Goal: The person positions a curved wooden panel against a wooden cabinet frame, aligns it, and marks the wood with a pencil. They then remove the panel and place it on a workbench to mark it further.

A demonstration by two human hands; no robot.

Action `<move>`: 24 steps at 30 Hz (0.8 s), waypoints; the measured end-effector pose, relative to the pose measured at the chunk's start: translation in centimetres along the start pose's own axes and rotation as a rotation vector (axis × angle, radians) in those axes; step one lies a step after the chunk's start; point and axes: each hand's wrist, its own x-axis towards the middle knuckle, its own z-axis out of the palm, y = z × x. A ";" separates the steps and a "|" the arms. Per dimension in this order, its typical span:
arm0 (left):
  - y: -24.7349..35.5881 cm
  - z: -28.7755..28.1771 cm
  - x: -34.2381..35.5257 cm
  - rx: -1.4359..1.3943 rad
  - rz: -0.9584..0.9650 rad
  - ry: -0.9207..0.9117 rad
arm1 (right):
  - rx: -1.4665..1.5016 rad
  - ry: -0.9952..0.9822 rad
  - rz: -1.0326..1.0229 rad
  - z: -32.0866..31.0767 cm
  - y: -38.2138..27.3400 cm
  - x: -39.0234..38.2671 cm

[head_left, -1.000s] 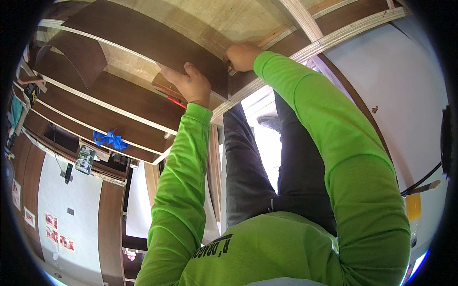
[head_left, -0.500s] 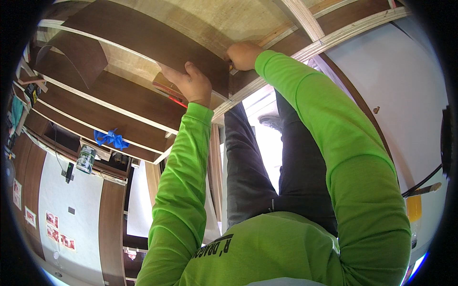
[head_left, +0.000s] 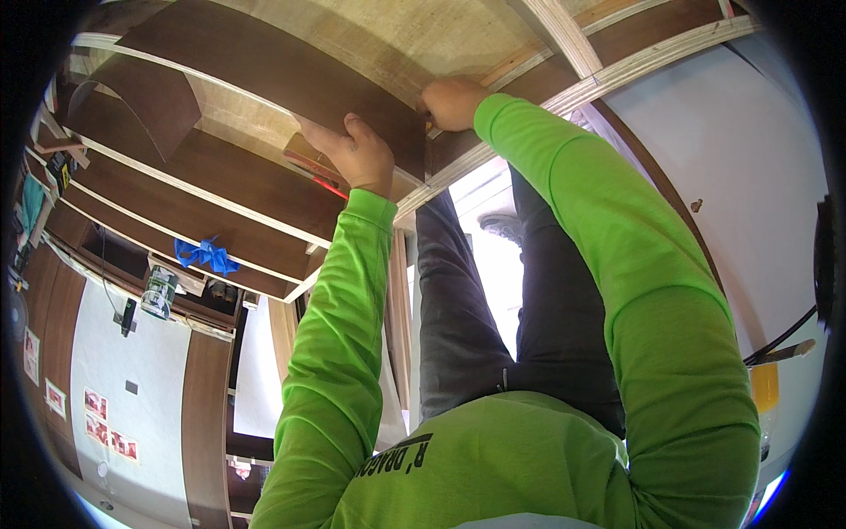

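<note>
Lining wooden frame [head_left: 652,63], brown panel [head_left: 264,70] at left hand [head_left: 361,160]; white wall [head_left: 159,388] beyond.

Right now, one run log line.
left hand: open at lower edge of dark brown panel | right hand: curled by its right end, hold unclear

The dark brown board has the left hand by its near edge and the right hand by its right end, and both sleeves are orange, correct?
Not quite: both sleeves are bright green, as the head view shows. The left hand is by the near edge of the dark brown board, the right hand by its right end.
</note>
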 end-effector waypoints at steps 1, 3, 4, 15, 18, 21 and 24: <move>0.0 0.0 0.0 0.000 0.007 -0.006 | -0.014 0.006 0.005 0.3 0.1 0.1; -0.2 -0.1 0.1 0.000 0.020 -0.015 | -0.027 0.005 0.003 0.3 0.0 0.2; -0.3 -0.1 0.1 0.017 0.027 -0.011 | -0.027 -0.003 -0.001 0.3 0.1 0.2; -0.5 -0.1 0.1 -0.019 0.010 -0.017 | -0.009 0.002 -0.012 -0.2 -0.2 -0.2; -0.1 0.0 0.0 0.033 0.025 -0.010 | -0.020 -0.012 0.002 0.3 0.3 0.3; -0.1 -0.1 0.0 0.000 -0.003 -0.007 | 0.000 -0.041 0.022 -0.1 -0.2 0.3; -0.1 -0.1 -0.1 0.055 0.025 0.000 | 0.027 -0.081 0.020 -0.9 -0.5 -0.2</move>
